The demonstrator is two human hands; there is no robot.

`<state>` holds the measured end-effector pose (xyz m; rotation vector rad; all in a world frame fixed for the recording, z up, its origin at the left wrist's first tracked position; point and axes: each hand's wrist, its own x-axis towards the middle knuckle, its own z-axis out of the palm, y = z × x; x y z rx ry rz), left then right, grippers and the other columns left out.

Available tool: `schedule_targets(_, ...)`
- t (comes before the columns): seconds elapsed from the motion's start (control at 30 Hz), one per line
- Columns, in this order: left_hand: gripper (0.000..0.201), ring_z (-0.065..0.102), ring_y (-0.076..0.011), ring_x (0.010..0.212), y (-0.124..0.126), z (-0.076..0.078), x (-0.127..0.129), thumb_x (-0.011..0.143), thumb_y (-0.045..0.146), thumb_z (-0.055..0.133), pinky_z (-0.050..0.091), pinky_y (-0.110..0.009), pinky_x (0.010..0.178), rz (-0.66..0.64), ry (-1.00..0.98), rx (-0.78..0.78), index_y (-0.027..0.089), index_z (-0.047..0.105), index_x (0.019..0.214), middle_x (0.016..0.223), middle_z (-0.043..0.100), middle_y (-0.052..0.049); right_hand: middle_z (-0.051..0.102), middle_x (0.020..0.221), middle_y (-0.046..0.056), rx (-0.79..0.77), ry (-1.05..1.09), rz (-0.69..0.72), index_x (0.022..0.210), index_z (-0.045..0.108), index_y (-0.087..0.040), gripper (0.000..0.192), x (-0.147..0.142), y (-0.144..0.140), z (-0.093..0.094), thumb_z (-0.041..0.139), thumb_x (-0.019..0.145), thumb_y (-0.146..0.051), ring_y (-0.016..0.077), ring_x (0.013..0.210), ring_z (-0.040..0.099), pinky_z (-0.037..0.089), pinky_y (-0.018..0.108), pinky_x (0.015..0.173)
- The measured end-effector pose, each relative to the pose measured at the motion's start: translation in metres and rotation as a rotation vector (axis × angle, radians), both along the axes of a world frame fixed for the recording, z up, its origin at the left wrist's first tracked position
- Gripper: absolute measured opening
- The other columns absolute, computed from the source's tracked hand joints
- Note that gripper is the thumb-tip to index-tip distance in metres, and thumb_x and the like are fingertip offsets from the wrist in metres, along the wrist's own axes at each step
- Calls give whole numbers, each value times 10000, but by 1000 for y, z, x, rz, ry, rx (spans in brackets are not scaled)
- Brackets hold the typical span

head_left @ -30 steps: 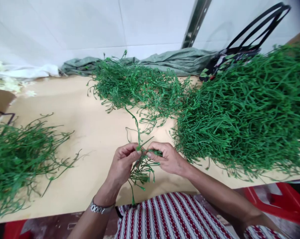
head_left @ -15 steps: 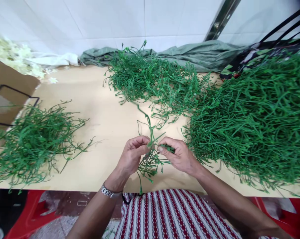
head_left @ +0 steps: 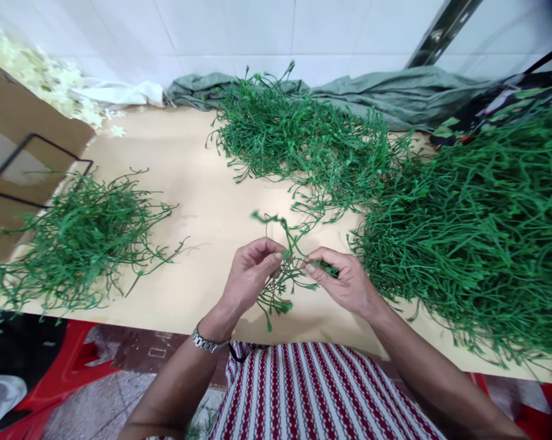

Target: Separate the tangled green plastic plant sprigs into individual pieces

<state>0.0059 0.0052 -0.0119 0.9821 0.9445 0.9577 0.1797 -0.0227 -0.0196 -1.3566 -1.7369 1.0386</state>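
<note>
Between my hands is a branching green artificial plant stem [head_left: 286, 227], its top bent to the left. My left hand [head_left: 254, 272] pinches it near the middle with thumb and fingertips. Below that pinch, several thin sprigs [head_left: 276, 299] with small bud-like tips hang over the table. My right hand [head_left: 344, 281] is closed on a small bunch of green sprigs [head_left: 324, 267], its thumb and forefinger touching the stem just right of my left fingertips. The exact joint between the pieces is too small to make out.
A large heap of green sprigs [head_left: 468, 244] covers the table's right side. Another pile [head_left: 298, 134] lies at the back before a grey-green cloth [head_left: 395, 91]. Branched stems [head_left: 88, 244] lie at left beside a cardboard box [head_left: 24, 134], a black wire frame [head_left: 33, 137] and pale flowers [head_left: 51, 82].
The camera view has shifted, so the table things appear farther right. The stem's top now bends more to the left. Both hands keep their grips close together.
</note>
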Motion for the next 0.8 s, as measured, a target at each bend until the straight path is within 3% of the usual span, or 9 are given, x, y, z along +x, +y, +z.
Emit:
schedule_targets(0.1,63,433,-82,532,-2,0,0,722,190,576,344,-207,477,-51,29,46,132,583,697,578,492,11,633,759,23,-58,64,6,871,628,-160,174,0,1,-2,544,795,-292,114,664,554,433,213,610)
schedule_targets(0.3,20,450,-93,602,-3,1,2,703,144,536,349,-229,536,-183,183,224,146,539,684,704,517,-12,615,654,3,-154,210,42,801,653,-150,149,-4,5,-2,600,737,-273,94,573,524,416,192,523)
schedule_targets(0.6,95,415,-84,551,-8,2,7,744,111,483,326,-218,514,-233,555,439,151,499,660,600,464,21,567,610,4,-191,237,-99,719,636,-134,174,-8,0,-10,644,687,-305,94,544,494,398,199,499)
schedule_targets(0.8,91,360,-70,492,-7,2,5,767,106,432,301,-202,473,-290,578,438,157,488,717,550,428,43,448,550,-46,-309,230,-71,705,559,-149,154,-7,-1,-1,613,696,-292,58,461,353,296,180,430)
